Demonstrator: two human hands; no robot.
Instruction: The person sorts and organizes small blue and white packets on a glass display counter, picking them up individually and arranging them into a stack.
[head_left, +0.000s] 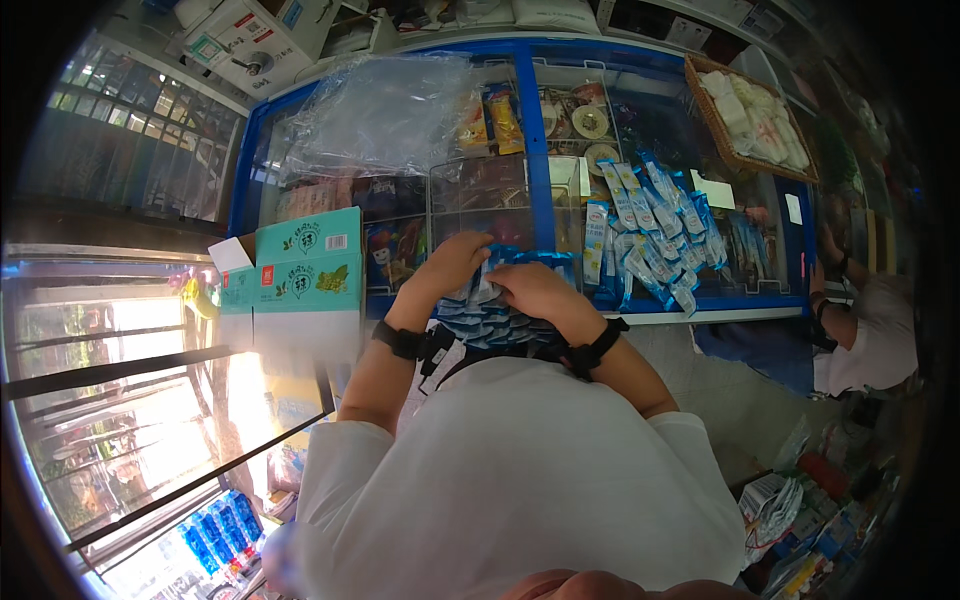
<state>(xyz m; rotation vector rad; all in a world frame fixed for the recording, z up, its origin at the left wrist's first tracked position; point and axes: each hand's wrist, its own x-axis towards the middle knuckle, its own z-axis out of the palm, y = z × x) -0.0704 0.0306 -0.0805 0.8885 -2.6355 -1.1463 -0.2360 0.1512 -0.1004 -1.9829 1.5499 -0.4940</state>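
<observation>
Blue-and-white stick sachets (495, 319) lie in a dense layered bunch against my front, at the near edge of a blue-framed glass-top chest freezer (541, 210). My left hand (459, 262) curls over the left side of this bunch, its fingertips on the upper sachets. From the right, my right hand (541, 291) pinches a sachet at its upper end between thumb and fingers. Both hands nearly meet, and they cover part of the bunch. To their right, a loose pile of similar sachets (652, 225) is spread over the glass. Both wrists wear black straps.
A green-and-white carton (307, 262) stands left of my hands. Clear plastic wrap (375, 112) covers the freezer's far left. A wicker basket (709, 112) of white bagged items sits at the far right, near another person's arm (836, 322). Packaged goods (802, 532) crowd the lower right.
</observation>
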